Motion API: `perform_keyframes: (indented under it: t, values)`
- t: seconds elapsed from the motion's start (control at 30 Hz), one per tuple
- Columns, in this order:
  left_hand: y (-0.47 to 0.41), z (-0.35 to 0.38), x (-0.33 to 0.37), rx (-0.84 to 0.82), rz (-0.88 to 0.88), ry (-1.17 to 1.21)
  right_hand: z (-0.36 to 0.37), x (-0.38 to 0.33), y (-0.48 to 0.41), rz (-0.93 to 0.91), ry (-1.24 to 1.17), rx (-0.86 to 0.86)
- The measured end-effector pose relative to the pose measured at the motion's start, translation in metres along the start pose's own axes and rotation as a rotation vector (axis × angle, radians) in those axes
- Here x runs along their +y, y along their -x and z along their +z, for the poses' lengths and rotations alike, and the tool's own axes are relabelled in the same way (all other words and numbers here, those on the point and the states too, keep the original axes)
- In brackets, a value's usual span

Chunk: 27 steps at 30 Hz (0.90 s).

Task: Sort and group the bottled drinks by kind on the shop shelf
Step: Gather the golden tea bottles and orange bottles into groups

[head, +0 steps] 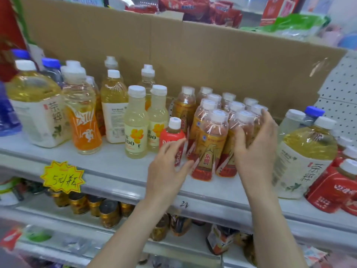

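Observation:
Several gold-and-red energy drink bottles (209,146) stand clustered mid-shelf. My right hand (255,149) lies flat against the right side of that cluster, fingers spread, gripping nothing. My left hand (168,171) hovers with fingers apart just in front of a small red-labelled bottle (172,140) at the cluster's left; contact is unclear. Two pale yellow "100" bottles (136,128) stand left of it. Further left are an orange drink bottle (83,120) and a big tea bottle (38,105). Another big tea bottle (303,161) stands at right, beside red bottles (336,186).
A cardboard sheet (173,55) backs the grey shelf (116,171). A yellow price tag (62,176) hangs on the shelf's front edge. Cans (108,213) and packets fill the lower shelf. Blue-capped water bottles (51,68) stand at far left.

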<state>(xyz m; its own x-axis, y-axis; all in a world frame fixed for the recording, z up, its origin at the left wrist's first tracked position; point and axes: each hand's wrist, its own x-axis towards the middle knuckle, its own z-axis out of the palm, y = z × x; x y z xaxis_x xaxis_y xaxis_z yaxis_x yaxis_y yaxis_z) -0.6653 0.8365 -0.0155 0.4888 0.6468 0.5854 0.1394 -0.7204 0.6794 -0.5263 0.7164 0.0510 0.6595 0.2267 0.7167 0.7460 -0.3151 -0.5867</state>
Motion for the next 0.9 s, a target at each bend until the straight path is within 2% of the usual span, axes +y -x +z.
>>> perform_keyframes:
  t: [0.07,0.1,0.17,0.23,0.3,0.4,0.5,0.7,0.9]
  values:
    - [-0.006,-0.027,-0.016,0.195,0.007,-0.029,0.007,-0.033,0.004,-0.137,-0.040,0.099]
    - [-0.014,-0.040,-0.026,0.268,-0.015,-0.048,0.015,-0.050,0.005,-0.197,-0.052,0.073]
    - [-0.036,-0.062,-0.044,0.334,-0.090,-0.089,0.036,-0.083,0.003,-0.245,-0.058,-0.095]
    - [-0.062,-0.077,-0.056,0.269,-0.189,-0.128,0.060,-0.110,-0.006,-0.273,0.004,-0.262]
    - [-0.079,-0.082,-0.063,0.136,-0.239,-0.128,0.086,-0.130,-0.022,-0.274,0.064,-0.360]
    - [-0.088,-0.080,-0.070,0.000,-0.238,-0.025,0.120,-0.146,-0.045,-0.060,-0.006,-0.510]
    - [-0.087,-0.084,-0.076,-0.035,-0.217,-0.003,0.145,-0.145,-0.052,0.143,-0.035,-0.630]
    - [-0.070,-0.112,-0.092,-0.006,-0.209,0.017,0.154,-0.152,-0.041,0.075,0.033,-0.680]
    - [-0.048,-0.137,-0.099,0.026,-0.210,0.049,0.130,-0.157,-0.001,0.049,-0.147,-0.682]
